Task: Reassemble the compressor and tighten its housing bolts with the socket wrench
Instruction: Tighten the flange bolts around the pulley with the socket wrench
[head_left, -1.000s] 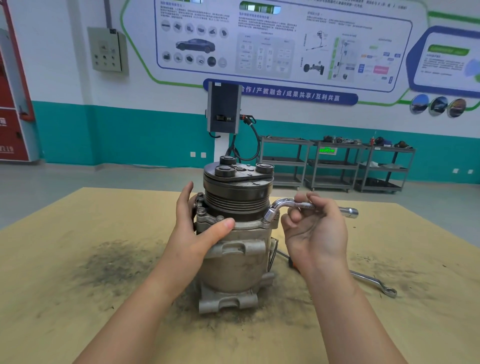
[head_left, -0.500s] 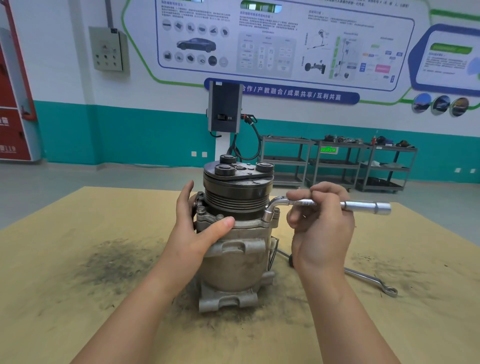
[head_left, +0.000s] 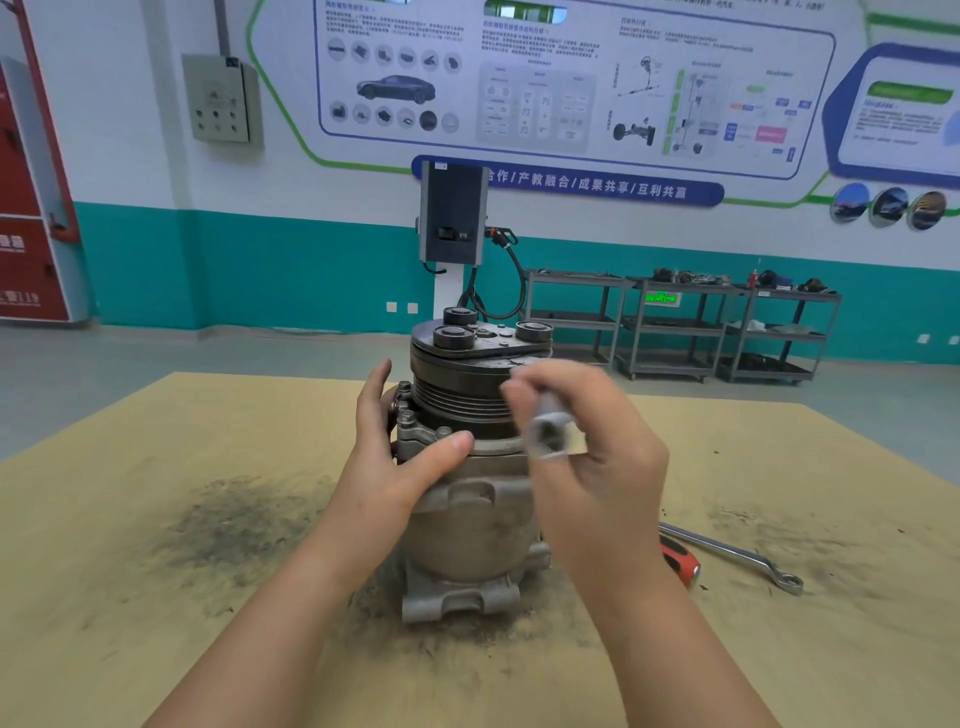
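Note:
The grey metal compressor (head_left: 467, 530) stands upright on the tan table (head_left: 156, 597), its dark pulley and clutch plate on top. My left hand (head_left: 400, 462) wraps its upper housing from the left, thumb across the front flange. My right hand (head_left: 587, 447) is in front of the compressor's right side, blurred by motion, fingers closed on the bent chrome socket wrench (head_left: 548, 434). The wrench's open socket end points toward the camera; its far end is hidden behind my hand.
A ring spanner (head_left: 737, 558) and a red-handled tool (head_left: 680, 564) lie on the table right of the compressor. Dark grime stains the tabletop around the base. Metal shelf carts (head_left: 675, 322) and a wall charger stand far behind.
My right hand has swung the wrench handle from pointing right to pointing toward me, around the compressor's right side. My left hand has kept its hold on the housing.

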